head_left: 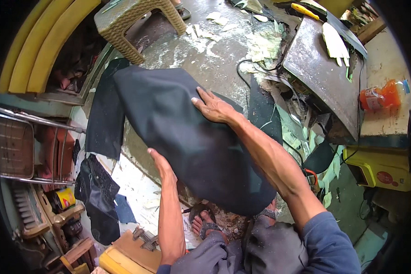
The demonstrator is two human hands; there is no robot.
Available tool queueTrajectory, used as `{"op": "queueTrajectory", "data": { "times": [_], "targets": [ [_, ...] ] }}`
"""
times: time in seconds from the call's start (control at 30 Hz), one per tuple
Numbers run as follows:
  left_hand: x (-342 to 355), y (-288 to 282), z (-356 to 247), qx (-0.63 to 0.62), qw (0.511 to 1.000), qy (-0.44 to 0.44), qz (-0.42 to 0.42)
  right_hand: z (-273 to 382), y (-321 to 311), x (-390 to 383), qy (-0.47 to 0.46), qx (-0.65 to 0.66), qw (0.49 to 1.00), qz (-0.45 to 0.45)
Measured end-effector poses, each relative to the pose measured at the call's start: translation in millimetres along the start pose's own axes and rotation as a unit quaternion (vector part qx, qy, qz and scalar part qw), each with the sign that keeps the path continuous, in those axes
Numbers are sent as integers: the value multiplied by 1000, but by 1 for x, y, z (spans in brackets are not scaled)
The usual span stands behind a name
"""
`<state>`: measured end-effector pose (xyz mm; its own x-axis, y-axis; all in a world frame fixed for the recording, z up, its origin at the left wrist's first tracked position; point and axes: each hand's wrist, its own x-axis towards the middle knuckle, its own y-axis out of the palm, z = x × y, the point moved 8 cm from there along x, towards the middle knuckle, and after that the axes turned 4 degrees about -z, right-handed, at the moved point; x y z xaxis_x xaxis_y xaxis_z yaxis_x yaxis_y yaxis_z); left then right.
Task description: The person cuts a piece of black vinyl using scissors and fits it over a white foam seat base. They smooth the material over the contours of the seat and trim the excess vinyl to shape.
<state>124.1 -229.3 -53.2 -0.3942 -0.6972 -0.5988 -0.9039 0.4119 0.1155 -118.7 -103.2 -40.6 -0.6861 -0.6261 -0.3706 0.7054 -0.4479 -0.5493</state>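
A large black piece of smooth, leather-like material (178, 123) lies in front of me, bulging and slightly creased. It reaches from near the stool down to my feet. My right hand (212, 106) rests flat on its upper right part, fingers stretched out. At its lower left edge is my left hand (162, 165), seen side-on; one digit points up along the edge and the other fingers are hidden. What is under the black piece does not show.
A woven-pattern plastic stool (123, 23) stands at the far left. More black material (106, 109) lies left of the piece. At right, a dark-topped table (319, 64) bears a white glove (334, 43); an orange bottle (382, 95) lies beyond. Pale scraps (262, 48) litter the floor.
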Motion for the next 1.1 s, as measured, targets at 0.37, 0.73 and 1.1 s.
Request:
{"op": "queueTrajectory", "data": {
  "times": [0.37,0.73,1.1],
  "targets": [
    [12,-21,8,19,999,11,-40,-42,7,17,-32,126,991,42],
    [35,-104,-28,-27,992,19,-121,40,-19,-57,-148,-154,963,-163],
    [-98,108,-157,268,842,462,75,64,-4,-67,-240,-112,961,-77]
  ]
}}
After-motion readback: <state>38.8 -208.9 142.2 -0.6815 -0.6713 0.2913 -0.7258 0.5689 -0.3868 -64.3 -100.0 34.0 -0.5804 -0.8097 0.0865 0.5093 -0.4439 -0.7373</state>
